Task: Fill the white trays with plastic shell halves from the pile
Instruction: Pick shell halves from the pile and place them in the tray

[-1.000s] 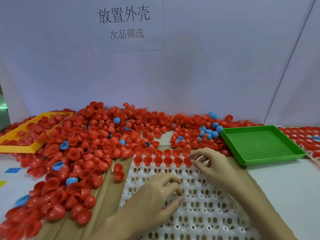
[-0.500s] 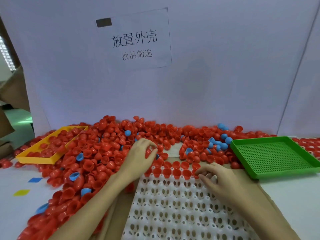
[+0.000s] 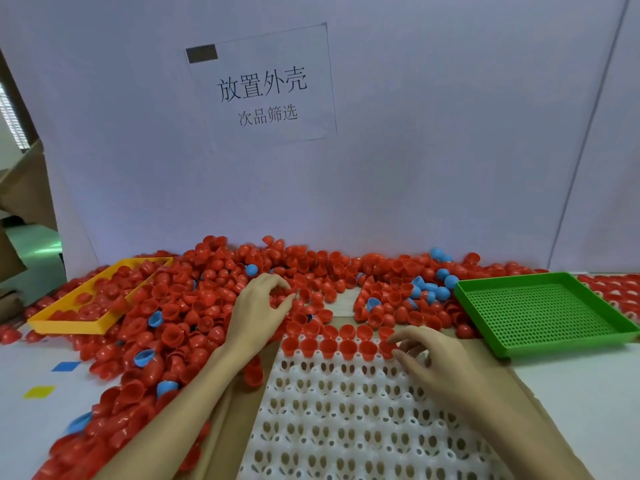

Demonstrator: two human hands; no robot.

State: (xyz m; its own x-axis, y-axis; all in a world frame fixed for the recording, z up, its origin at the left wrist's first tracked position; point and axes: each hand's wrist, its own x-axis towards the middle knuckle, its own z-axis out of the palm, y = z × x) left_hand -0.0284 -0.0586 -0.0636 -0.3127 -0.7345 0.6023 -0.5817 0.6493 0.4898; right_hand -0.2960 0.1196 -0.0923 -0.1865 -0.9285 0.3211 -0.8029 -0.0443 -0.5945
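Pile (image 3: 194,306): red shells with a few blue ones, heaped across the table's far left and middle
White tray (image 3: 346,420): front centre, one far row filled with red shells (image 3: 337,346)
Left hand (image 3: 261,303): reaching into the pile beyond the tray, fingers curled on shells there
Right hand (image 3: 429,358): on the tray's far right, fingertips pinching the row's last shell (image 3: 387,348)

white tray (image 3: 346,410) near end cut off by bottom edge, left hand (image 3: 259,306) fingertips buried in red pile (image 3: 180,306), grasp unclear, filled tray (image 3: 613,289) clipped at right edge, lower-left shells blurred
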